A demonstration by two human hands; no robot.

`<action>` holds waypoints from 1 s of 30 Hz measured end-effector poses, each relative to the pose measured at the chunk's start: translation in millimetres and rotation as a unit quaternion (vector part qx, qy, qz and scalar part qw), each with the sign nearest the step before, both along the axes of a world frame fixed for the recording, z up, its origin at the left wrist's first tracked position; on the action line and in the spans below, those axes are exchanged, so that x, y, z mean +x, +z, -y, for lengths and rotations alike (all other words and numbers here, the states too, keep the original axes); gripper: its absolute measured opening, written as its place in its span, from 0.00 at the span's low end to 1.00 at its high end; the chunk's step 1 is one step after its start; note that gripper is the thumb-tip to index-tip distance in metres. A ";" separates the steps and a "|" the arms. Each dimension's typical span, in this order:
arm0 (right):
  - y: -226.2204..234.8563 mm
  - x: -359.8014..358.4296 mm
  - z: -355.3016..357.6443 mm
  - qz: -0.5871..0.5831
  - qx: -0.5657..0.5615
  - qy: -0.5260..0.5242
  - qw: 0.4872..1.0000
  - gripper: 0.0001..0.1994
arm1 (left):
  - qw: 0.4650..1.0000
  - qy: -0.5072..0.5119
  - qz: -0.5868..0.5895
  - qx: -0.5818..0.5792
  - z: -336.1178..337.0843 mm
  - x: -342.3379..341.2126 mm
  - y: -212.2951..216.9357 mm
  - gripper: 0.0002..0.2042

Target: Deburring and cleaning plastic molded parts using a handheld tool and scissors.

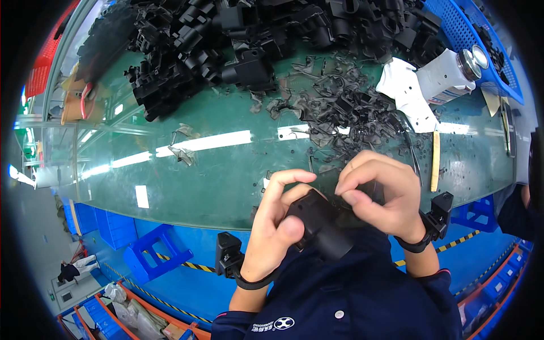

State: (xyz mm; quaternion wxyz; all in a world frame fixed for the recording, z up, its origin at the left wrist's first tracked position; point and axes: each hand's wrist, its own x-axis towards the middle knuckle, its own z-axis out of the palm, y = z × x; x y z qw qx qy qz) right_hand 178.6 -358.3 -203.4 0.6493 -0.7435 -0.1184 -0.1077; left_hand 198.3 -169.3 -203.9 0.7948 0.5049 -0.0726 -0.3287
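My left hand (269, 232) is closed round a black moulded plastic part (318, 222), boxy at one end and with a tube-like end toward my body. Its thumb presses on the near side, and the index finger arches over the top. To the right of the part, almost touching it, is my right hand (386, 195) with thumb and index finger pinched together. Whatever that pinch holds, if anything, is too small to make out. Both hands are over the near edge of the green table (209, 181). Thin black plastic scraps (357, 113) lie just beyond them.
A large heap of black plastic parts (249, 68) covers the far side. At right are a white cloth (405, 93), a white bottle with a metal top (447, 76), a yellow-handled tool (435, 161) and a blue basket (453, 28). A blue stool (156, 252) stands below left.
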 end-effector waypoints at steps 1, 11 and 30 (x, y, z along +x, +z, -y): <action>-0.6 -0.3 1.9 -0.004 0.011 -0.014 1.000 0.04 | 1.000 -0.001 0.028 -0.009 -0.2 0.3 -0.2 0.34; -1.3 -12.1 5.5 -0.088 -0.028 0.068 0.993 0.22 | 0.971 0.052 0.232 -0.002 -6.5 6.5 -10.4 0.37; -4.0 -9.5 5.5 0.044 -0.096 0.005 0.994 0.21 | 0.962 0.026 0.271 -0.027 -6.1 8.7 -8.8 0.36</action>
